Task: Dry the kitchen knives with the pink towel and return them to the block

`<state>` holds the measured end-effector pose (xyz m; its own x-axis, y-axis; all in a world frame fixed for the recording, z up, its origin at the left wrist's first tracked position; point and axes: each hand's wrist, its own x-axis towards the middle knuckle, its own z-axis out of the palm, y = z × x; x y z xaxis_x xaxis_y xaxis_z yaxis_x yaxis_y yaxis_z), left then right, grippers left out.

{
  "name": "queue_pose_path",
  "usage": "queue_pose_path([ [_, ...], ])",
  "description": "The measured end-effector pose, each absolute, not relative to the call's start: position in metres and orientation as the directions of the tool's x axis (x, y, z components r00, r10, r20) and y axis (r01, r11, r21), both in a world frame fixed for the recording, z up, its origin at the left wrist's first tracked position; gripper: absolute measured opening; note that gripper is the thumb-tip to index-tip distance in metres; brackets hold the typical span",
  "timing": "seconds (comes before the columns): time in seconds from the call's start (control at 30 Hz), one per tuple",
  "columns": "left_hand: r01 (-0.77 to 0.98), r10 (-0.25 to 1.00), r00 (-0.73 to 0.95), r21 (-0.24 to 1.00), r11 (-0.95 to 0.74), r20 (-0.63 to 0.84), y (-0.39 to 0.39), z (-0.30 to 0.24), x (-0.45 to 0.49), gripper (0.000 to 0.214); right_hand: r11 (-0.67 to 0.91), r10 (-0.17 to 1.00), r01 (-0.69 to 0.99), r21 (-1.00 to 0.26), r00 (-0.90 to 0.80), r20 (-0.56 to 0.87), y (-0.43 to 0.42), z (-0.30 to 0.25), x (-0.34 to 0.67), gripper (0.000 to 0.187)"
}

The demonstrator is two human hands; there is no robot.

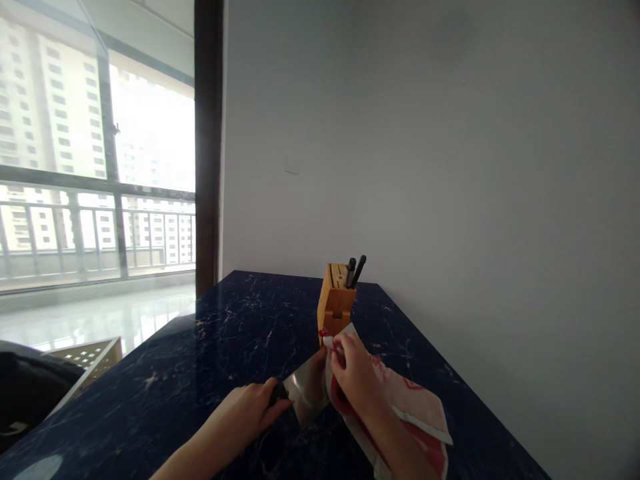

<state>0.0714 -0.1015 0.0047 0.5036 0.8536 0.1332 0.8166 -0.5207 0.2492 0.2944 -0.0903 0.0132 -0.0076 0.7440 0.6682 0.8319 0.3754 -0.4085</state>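
Here, nearest to us, our left hand (257, 402) has its grip curled round the black handle (279, 392) of a broad, silvery metal cleaver (306, 388), probably because a hold there steadies it and keeps the fingers off the edge. Our right hand (353, 363) pinches a red-and-white patterned fabric cloth (423, 408) against the far part of the blade, presumably to put fabric between skin and metal; the rest drapes under and beside the forearm. The cleaver is held over the dark blue, white-veined, glossy table (250, 320), its long axis slanting from our left hand forward and rightward; which way its edge faces, we cannot tell. Beyond stands a honey-coloured, slotted wooden knife block (329, 300), two black rod-like handles (351, 272) rising from its top, likely slotted so for an easy reach. Behind everything is a plain pale wall (425, 167).
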Motion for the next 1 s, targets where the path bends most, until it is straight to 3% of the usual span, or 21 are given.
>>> queue_pose_path([
  [0.1, 0.822, 0.85, 0.505, 0.217, -0.526, 0.147, -0.1, 0.003, 0.07, 0.041, 0.38, 0.738, 0.831, -0.405, -0.009, 0.674, -0.091, 0.015, 0.298, 0.012],
  [0.33, 0.811, 0.817, 0.55, 0.12, -0.572, 0.175, -0.097, 0.003, 0.068, 0.043, 0.312, 0.667, 0.789, -0.53, 0.215, 0.713, -0.075, 0.019, 0.341, 0.01],
  [0.47, 0.806, 0.819, 0.543, 0.157, -0.57, 0.186, -0.096, 0.001, 0.068, 0.044, 0.307, 0.672, 0.777, -0.549, 0.231, 0.703, -0.071, 0.013, 0.347, 0.011],
  [0.57, 0.807, 0.846, 0.514, 0.255, -0.533, 0.144, -0.095, 0.001, 0.067, 0.043, 0.24, 0.726, 0.795, -0.557, 0.234, 0.647, -0.072, 0.007, 0.348, 0.006],
  [0.73, 0.776, 0.867, 0.496, 0.422, -0.469, 0.052, -0.09, -0.006, 0.064, 0.045, 0.09, 0.805, 0.917, -0.388, 0.162, 0.57, -0.078, 0.0, 0.348, 0.014],
  [0.87, 0.764, 0.869, 0.492, 0.451, -0.462, 0.057, -0.085, -0.014, 0.062, 0.047, 0.093, 0.81, 0.97, -0.224, 0.058, 0.583, -0.086, -0.005, 0.332, 0.02],
  [1.0, 0.765, 0.866, 0.493, 0.435, -0.475, 0.078, -0.082, -0.016, 0.062, 0.047, 0.144, 0.841, 0.975, -0.172, -0.029, 0.54, -0.092, -0.009, 0.311, 0.029],
])
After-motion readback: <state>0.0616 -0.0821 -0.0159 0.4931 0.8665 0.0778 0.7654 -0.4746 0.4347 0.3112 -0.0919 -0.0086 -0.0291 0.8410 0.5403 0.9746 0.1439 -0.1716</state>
